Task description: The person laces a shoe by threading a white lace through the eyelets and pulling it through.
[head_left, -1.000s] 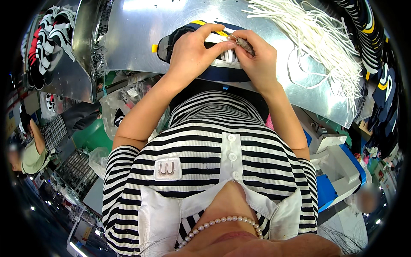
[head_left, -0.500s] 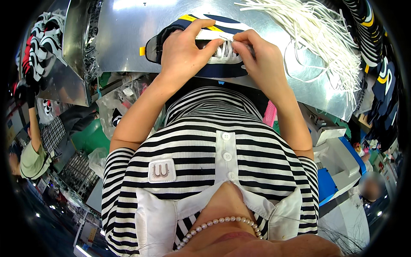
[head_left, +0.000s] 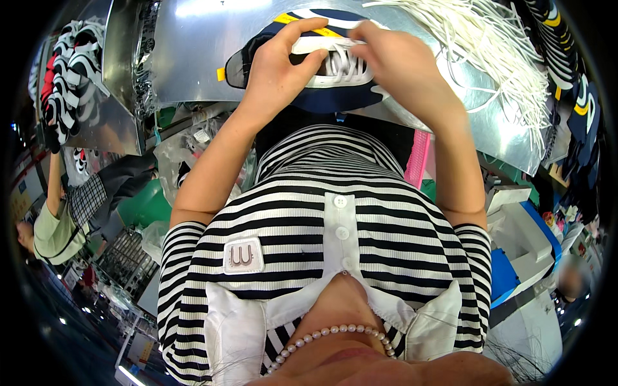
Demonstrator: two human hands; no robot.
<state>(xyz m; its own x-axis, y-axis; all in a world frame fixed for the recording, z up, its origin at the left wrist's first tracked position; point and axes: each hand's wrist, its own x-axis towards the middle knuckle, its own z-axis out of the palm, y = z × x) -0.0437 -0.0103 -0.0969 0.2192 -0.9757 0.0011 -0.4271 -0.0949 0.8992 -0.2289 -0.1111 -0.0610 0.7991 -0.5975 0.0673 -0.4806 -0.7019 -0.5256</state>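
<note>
Shoe upper (head_left: pixel 338 82), navy and white with yellow trim, lying close along the near edge of the metal table (head_left: pixel 193 58), heel to the left, toe toward the pile of white laces (head_left: pixel 476 58) by the right-hand edge. White lace (head_left: pixel 344 63) crossing the opening. Left hand (head_left: pixel 277 71) over the heel half, thumb and forefinger spread well apart, far eyelet strip (head_left: pixel 315 45) showing between. Right hand (head_left: pixel 409 61) over the toe half, fingers bent, tips gathered by the far eyelet strip — blurred, so cannot tell whether pinching the lace or only touching.

For good work here, probably best to steady the upper with the left hand, pressing the far eyelet strip flat and leaving the holes in plain sight. Grip the lace close to the tip, guide straight through rather than aslant, and smooth out any twist before drawing the slack. Pull evenly and lightly — at risk otherwise of puckering the soft material or dragging the upper over the near edge.
</note>
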